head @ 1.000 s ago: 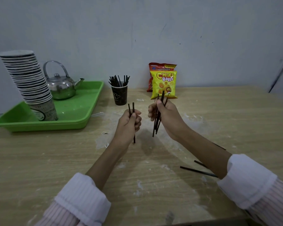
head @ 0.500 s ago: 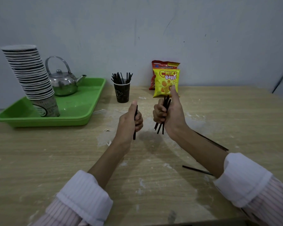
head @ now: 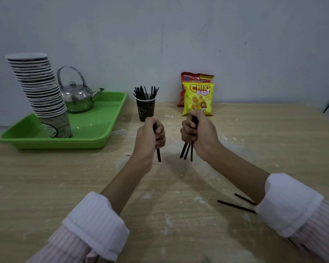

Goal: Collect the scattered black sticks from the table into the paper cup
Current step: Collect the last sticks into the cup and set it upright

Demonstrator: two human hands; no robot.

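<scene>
A dark paper cup [head: 145, 109] stands at the back of the table with several black sticks [head: 144, 93] upright in it. Just in front of the cup, my left hand [head: 150, 138] is a fist around black sticks whose lower ends [head: 158, 155] poke out below. To its right, my right hand [head: 198, 134] grips a small bundle of black sticks [head: 187, 151], ends fanned downward above the table. Two loose black sticks [head: 235, 205] lie on the table beside my right sleeve, partly hidden by it.
A green tray [head: 95, 130] at the left back holds a tall leaning stack of paper cups [head: 40, 90] and a metal kettle [head: 77, 97]. Two snack bags [head: 198, 97] lean on the wall behind my right hand. The wooden table [head: 46, 186] has white smudges.
Both hands have closed into tighter fists, so the stick tops no longer stand above them. My right thumb, raised before, has folded down. The view has tilted slightly.
</scene>
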